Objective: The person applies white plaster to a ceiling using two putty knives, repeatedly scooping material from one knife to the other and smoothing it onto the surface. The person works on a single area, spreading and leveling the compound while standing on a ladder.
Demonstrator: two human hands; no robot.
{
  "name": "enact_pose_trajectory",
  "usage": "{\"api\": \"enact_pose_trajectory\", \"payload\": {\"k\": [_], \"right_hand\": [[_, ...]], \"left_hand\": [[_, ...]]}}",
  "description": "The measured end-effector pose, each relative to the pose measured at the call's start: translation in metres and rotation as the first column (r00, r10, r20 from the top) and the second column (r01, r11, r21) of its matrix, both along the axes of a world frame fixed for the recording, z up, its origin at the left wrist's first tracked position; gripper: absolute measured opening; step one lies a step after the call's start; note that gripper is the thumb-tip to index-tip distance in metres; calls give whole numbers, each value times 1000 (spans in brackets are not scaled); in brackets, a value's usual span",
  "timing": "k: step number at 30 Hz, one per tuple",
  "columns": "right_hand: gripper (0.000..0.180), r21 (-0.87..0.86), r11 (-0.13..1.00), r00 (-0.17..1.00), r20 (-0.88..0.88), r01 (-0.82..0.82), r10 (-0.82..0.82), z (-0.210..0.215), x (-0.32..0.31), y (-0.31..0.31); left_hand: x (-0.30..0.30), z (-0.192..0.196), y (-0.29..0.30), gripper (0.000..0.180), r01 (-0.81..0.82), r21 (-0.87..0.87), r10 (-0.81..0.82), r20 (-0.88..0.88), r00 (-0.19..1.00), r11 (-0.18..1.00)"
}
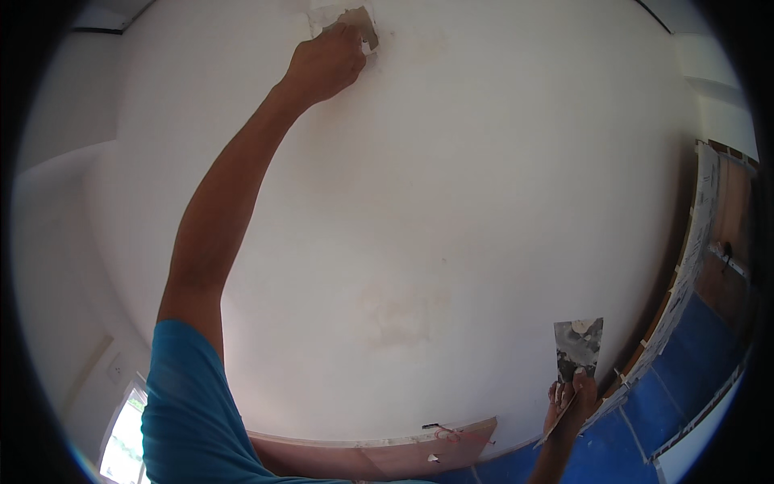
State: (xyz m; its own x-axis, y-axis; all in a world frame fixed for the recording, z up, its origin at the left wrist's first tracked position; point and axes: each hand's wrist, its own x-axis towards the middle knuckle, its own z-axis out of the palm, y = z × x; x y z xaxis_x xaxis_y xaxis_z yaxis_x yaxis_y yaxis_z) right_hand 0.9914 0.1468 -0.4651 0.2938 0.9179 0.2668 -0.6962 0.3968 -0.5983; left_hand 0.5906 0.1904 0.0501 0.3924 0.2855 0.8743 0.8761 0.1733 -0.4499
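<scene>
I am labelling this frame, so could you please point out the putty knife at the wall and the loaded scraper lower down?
putty knife (360, 22), head view, on its blade.
scraper (578, 345), head view, on its smeared blade.

Room mid-renovation, probably a home: bare white wall (451, 202) with patchy filler, blue floor covering (685, 379), wooden trim (387, 456) along the base, window (125, 440) at lower left, smeared putty knives (577, 347) around.

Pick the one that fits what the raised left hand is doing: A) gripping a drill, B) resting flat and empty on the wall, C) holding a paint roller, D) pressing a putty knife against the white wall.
D: the left hand holds a putty knife with its blade laid against the white wall, high up at arm's reach.
</scene>
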Motion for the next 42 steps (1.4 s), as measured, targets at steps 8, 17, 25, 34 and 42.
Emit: {"api": "enact_pose_trajectory", "payload": {"k": [8,17,25,34,42], "right_hand": [[35,160,957,940,280,-244,193,76,-57,2],[32,16,927,861,377,-374,341,56,-183,-4],[62,-391,754,740,224,-527,634,-59,-201,15],[47,-617,410,741,-562,-672,367,-307,-64,-33],[17,-569,678,885,-282,-465,370,-190,-83,-60]], "left_hand": [[81,-279,-113,95,876,-220,-245,905,347,428],[66,-431,-101,40,929,222,-9,973,-230,297],[14,-442,-108,25,704,632,-397,766,-505,323],[-41,-504,-184,29,588,664,-338,745,-575,462],[-38,-593,-220,24,485,718,-26,572,-820,498]]}}
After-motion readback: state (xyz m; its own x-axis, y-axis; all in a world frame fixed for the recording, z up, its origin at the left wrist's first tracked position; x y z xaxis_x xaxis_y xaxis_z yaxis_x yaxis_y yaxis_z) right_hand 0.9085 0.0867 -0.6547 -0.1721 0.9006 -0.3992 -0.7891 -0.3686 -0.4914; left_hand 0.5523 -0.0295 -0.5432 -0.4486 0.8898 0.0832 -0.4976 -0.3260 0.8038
